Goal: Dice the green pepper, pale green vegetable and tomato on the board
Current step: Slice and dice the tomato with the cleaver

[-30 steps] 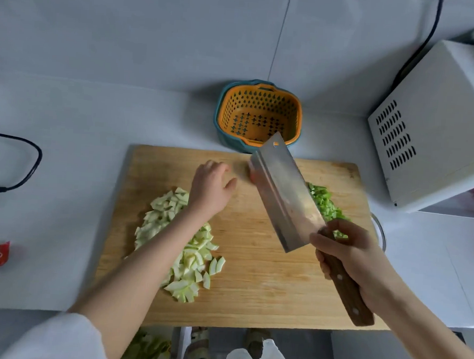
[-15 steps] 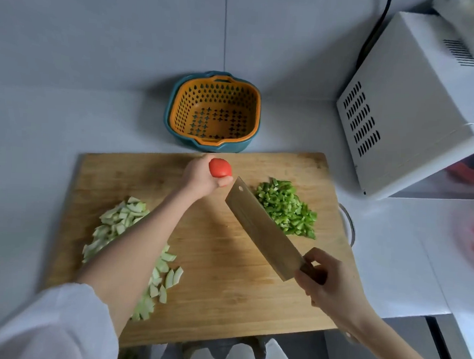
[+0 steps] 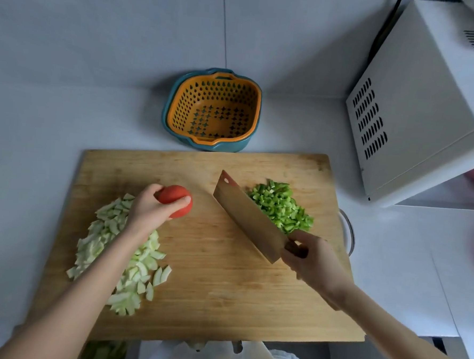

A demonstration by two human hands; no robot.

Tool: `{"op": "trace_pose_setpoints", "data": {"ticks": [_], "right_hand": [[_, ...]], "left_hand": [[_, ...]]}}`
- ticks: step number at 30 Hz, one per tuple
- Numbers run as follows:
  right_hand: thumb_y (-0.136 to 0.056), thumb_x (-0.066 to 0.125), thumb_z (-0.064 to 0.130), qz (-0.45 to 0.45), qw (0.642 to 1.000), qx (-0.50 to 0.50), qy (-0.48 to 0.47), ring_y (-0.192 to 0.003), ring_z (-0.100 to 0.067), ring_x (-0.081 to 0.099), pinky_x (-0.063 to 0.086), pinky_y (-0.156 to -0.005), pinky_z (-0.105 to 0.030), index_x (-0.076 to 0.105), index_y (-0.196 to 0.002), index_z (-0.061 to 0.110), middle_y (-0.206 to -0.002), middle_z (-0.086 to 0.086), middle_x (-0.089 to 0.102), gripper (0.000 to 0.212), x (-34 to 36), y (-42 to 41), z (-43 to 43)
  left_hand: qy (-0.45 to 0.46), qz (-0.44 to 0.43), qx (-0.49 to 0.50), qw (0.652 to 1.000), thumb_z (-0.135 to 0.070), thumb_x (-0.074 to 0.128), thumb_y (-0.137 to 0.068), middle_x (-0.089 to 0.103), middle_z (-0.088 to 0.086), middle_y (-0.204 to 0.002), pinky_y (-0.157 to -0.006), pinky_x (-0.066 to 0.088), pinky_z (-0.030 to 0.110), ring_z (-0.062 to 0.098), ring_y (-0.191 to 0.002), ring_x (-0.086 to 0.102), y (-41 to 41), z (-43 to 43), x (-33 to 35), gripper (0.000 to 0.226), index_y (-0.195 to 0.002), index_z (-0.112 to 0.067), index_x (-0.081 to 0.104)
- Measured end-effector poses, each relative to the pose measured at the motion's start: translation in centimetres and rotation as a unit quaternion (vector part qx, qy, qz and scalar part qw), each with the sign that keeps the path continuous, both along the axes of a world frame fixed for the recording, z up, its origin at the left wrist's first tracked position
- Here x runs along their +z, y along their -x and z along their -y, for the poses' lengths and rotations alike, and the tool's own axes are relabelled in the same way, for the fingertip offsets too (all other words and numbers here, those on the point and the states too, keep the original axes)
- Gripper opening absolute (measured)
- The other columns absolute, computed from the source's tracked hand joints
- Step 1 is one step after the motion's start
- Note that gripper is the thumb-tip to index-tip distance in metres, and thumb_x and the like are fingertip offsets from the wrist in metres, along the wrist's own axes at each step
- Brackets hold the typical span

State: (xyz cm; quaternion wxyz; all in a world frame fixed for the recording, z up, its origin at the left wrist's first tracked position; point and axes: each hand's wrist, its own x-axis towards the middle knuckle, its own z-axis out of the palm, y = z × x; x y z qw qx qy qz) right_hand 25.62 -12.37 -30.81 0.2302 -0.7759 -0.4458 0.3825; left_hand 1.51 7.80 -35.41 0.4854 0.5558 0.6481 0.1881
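Plainly, the left hand [image 3: 148, 210] curls its fingers round the one round red tomato [image 3: 177, 200], holding it over the middle of the rectangular wooden chopping board [image 3: 223, 289], probably to steady it between the two finished heaps: one heap of pale green vegetable pieces [image 3: 107, 243] beneath the left forearm, one heap of diced green pepper [image 3: 281, 207] at the right. The right hand [image 3: 311, 260] is wrapped round the handle of the single broad steel cleaver [image 3: 248, 219], blade tilted towards the tomato yet apart from it, seemingly poised for a first cut. One orange perforated plastic basket [image 3: 215, 111] sits behind the board, out of the way.
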Motion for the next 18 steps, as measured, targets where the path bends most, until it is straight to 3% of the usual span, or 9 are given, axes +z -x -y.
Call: {"op": "trace_pose_setpoints", "data": {"ticks": [2,7,12,14,16,18], "right_hand": [[-0.083,0.062,0.018,0.003,1.0,-0.008,-0.002,-0.041,-0.01,0.053,0.048,-0.048,-0.032,0.061,-0.076,0.016,-0.056,-0.004,0.061,0.008,0.0,-1.4,-0.8],[-0.083,0.061,0.016,0.016,1.0,-0.005,-0.014,-0.039,-0.012,0.054,0.051,-0.049,-0.038,0.06,-0.075,0.02,-0.053,0.003,0.058,0.009,-0.3,-4.2,-1.9],[-0.082,0.062,0.016,0.035,0.999,0.004,-0.034,-0.036,-0.01,0.053,0.048,-0.045,-0.025,0.06,-0.075,0.021,-0.047,0.004,0.057,0.009,-0.2,-5.9,-2.1],[-0.082,0.064,0.016,0.027,0.999,0.012,-0.042,-0.038,-0.013,0.054,0.049,-0.047,-0.026,0.061,-0.075,0.021,-0.051,-0.002,0.06,0.009,-0.2,-6.2,-1.6],[-0.081,0.065,0.018,0.033,0.998,0.019,-0.053,-0.044,-0.018,0.055,0.05,-0.053,-0.033,0.062,-0.077,0.022,-0.054,-0.004,0.061,0.007,-0.1,-6.3,-1.0],[-0.081,0.067,0.022,0.049,0.996,0.029,-0.073,-0.046,-0.016,0.052,0.046,-0.053,-0.031,0.061,-0.077,0.026,-0.052,0.0,0.058,0.007,0.0,-6.4,-0.2]], "left_hand": [[0.007,-0.007,-0.01,1.0,-0.033,0.084,-0.066,0.058,0.007,-0.109,-0.074,0.058,0.04,0.023,-0.092,0.063,-0.4,0.6,-0.1,0.057,-0.111,-0.015,0.053],[0.009,-0.028,-0.043,0.999,-0.036,0.084,-0.066,0.059,0.004,-0.107,-0.074,0.059,0.039,0.022,-0.093,0.063,-2.1,2.4,0.0,0.057,-0.11,-0.016,0.055],[0.012,-0.056,-0.065,0.996,-0.053,0.082,-0.056,0.061,-0.004,-0.103,-0.076,0.058,0.04,0.018,-0.092,0.062,-3.3,3.6,0.0,0.065,-0.107,-0.022,0.056],[-0.002,-0.074,-0.074,0.995,-0.059,0.08,-0.051,0.061,-0.01,-0.097,-0.079,0.056,0.041,0.016,-0.091,0.062,-3.7,3.9,0.1,0.064,-0.101,-0.027,0.056],[-0.018,-0.095,-0.087,0.992,-0.052,0.081,-0.06,0.06,-0.01,-0.097,-0.078,0.052,0.033,0.014,-0.092,0.059,-4.2,4.2,0.5,0.055,-0.102,-0.027,0.056],[-0.03,-0.119,-0.117,0.985,-0.048,0.08,-0.065,0.059,-0.011,-0.098,-0.071,0.043,0.025,0.012,-0.092,0.056,-4.6,4.6,0.9,0.05,-0.103,-0.028,0.055]]}}
